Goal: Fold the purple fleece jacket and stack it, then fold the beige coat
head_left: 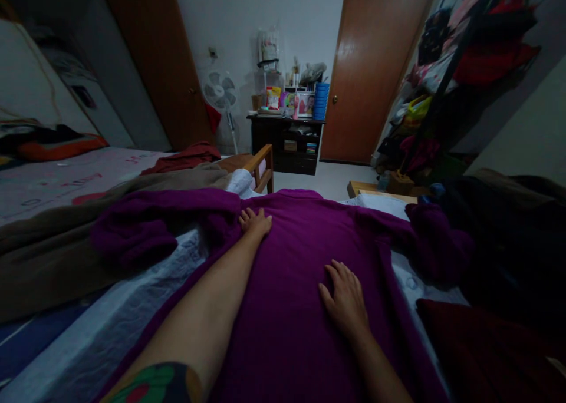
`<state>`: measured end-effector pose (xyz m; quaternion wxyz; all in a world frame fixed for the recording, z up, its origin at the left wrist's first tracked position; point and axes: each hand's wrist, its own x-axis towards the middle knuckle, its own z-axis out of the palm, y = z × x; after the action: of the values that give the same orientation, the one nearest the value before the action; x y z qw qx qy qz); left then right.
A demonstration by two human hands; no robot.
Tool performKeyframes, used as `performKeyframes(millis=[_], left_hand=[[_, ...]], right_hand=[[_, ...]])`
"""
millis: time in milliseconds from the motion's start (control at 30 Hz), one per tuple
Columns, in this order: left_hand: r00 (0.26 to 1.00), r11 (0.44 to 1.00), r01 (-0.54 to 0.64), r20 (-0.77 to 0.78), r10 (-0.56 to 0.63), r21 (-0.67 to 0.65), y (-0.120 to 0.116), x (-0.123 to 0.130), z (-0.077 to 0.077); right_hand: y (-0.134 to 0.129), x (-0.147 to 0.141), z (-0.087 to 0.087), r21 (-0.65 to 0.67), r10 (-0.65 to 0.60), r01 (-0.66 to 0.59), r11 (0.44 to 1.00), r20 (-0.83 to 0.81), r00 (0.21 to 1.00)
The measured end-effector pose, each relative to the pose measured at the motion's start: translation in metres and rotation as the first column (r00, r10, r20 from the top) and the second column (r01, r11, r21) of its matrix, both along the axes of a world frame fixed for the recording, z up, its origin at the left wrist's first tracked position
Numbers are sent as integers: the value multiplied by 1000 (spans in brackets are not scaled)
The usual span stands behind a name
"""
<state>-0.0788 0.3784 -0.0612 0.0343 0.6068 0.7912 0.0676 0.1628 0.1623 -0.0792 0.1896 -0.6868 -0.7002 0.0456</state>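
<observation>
A purple long-sleeved garment point(292, 309) lies spread out before me, its collar end facing away and both sleeves bent out to the sides. My left hand point(255, 221) rests on it near the left shoulder, fingers spread. Lower down on the right half of the cloth, my right hand point(345, 294) lies with its fingers stretched out and slightly curved. Neither hand grips anything. Under the garment a white quilted cover point(110, 314) shows at both sides.
Brown cloth point(48, 250) lies on the left beside a pink printed sheet point(66, 179). Dark red fabric point(481, 344) and a dark pile point(508, 232) are at right. Beyond stand a wooden bed-end post point(264, 166), a white fan point(221, 91) and a black cabinet point(283, 155).
</observation>
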Motion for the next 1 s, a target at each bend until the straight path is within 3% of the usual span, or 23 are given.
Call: performKeyframes(millis=[67, 133, 267, 300, 400, 467, 567, 733, 867, 1000], left_hand=[[999, 998, 40, -3, -40, 57, 3, 10, -1], [984, 980, 175, -3, -176, 89, 4, 21, -2], [926, 924, 375, 14, -377, 80, 5, 34, -9], [924, 922, 381, 19, -383, 65, 5, 35, -10], [939, 939, 344, 28, -344, 7, 7, 34, -13], [947, 947, 321, 25, -320, -16, 7, 33, -14], [946, 946, 324, 12, -324, -11, 4, 31, -13], [953, 953, 304, 5, -304, 13, 9, 25, -10], [982, 983, 167, 79, -174, 78, 29, 15, -5], [991, 995, 5, 131, -18, 99, 45, 10, -2]], right_hand=[[0, 0, 4, -34, -7, 8, 999, 18, 1000], [5, 0, 14, -109, -7, 11, 994, 37, 999], [39, 0, 53, -361, 16, -7, 932, 22, 1000], [52, -1, 62, -375, 16, -10, 927, 13, 1000], [97, -13, 74, -185, 76, -74, 980, 4, 997], [125, -23, 68, -103, 91, -89, 991, 15, 996], [161, -31, 46, -134, 97, -93, 987, 26, 995], [200, -7, 14, -148, 82, -71, 987, 76, 994], [216, 29, 7, -63, -116, 123, 990, 102, 988], [227, 52, 13, -33, -237, 242, 970, 108, 965]])
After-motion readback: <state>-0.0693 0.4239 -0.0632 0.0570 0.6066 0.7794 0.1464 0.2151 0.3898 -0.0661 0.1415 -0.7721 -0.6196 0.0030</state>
